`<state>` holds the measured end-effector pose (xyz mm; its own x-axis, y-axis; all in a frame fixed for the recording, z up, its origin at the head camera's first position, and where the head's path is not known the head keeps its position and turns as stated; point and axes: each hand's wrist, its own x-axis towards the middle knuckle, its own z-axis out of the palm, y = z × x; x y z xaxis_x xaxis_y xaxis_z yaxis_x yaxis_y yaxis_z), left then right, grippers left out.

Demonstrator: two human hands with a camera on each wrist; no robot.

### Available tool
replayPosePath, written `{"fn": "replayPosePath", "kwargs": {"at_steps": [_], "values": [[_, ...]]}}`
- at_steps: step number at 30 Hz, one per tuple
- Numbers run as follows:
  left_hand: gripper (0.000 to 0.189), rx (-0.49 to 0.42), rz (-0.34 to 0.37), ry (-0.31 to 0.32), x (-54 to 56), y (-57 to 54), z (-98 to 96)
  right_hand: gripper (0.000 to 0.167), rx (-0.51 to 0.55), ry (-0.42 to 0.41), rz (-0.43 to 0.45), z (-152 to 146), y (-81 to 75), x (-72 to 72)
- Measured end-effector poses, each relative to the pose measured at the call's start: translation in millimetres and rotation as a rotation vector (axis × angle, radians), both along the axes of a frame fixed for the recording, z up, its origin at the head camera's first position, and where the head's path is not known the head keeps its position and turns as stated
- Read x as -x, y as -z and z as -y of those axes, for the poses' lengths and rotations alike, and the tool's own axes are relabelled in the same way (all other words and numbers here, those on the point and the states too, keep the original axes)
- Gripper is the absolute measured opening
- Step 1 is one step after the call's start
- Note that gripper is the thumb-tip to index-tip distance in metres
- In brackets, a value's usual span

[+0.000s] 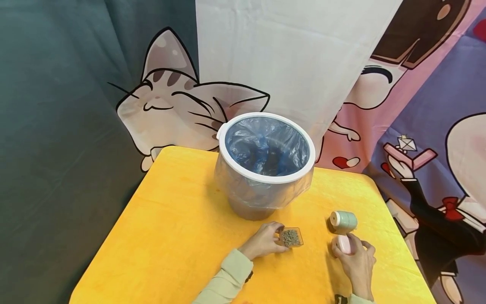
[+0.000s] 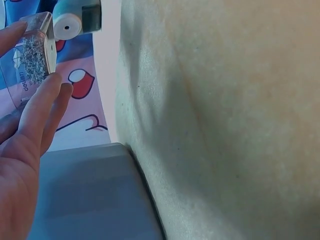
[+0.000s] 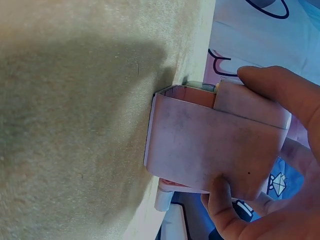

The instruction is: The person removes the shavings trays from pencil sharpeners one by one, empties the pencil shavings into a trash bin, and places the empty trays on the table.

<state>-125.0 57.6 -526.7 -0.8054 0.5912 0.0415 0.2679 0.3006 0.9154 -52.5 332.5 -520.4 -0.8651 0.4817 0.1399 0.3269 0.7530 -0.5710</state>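
My left hand holds a small clear box of grey-green bits that look like pencil shavings, thumb and fingers at its sides. In the left wrist view, the bits show through the wall. My right hand grips a pink, rounded pencil sharpener body at the right of the table. An open slot shows on one side of the pink body in the right wrist view. Just behind it lies a green pencil sharpener, its white round face with a hole turned left.
A waste bin with a white rim and a clear bag liner stands at the back middle, just beyond my left hand. The table has a yellow cloth. Printed curtains hang behind it.
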Motion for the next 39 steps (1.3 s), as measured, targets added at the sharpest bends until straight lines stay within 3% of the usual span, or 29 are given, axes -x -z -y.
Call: {"fn": "replayPosePath", "kwargs": {"at_steps": [10, 17, 23, 27, 29, 32, 36, 39], "values": [[0.05, 0.008, 0.032, -0.044, -0.2, 2.0, 10.5, 0.071, -0.012, -0.015, 0.042, -2.0, -0.3, -1.2], [0.054, 0.015, 0.032, -0.061, -2.2, 1.9, 20.3, 0.087, 0.01, 0.01, 0.142, 0.1, -6.1, -5.8], [0.061, -0.014, 0.064, -0.085, -4.8, -0.6, 32.7, 0.101, 0.006, 0.025, 0.253, 5.8, -27.8, -2.1], [0.066, -0.016, 0.044, -0.119, -4.2, -2.8, 41.1, 0.098, 0.044, 0.016, 0.253, 12.2, -48.7, 4.1], [0.066, -0.022, 0.033, -0.129, -3.0, -3.6, 44.8, 0.091, 0.076, -0.014, 0.192, 16.6, -57.6, 8.7], [0.066, -0.029, 0.015, -0.135, -1.2, -4.5, 49.5, 0.076, 0.134, -0.077, 0.031, 24.4, -66.3, 15.8], [0.068, -0.031, 0.026, -0.139, -0.6, -5.6, 54.9, 0.052, 0.17, -0.143, -0.245, 37.3, -69.1, 25.1], [0.069, -0.033, 0.057, -0.143, -0.7, -5.4, 59.7, 0.039, 0.188, -0.237, -0.463, 50.1, -71.5, 32.8]]}}
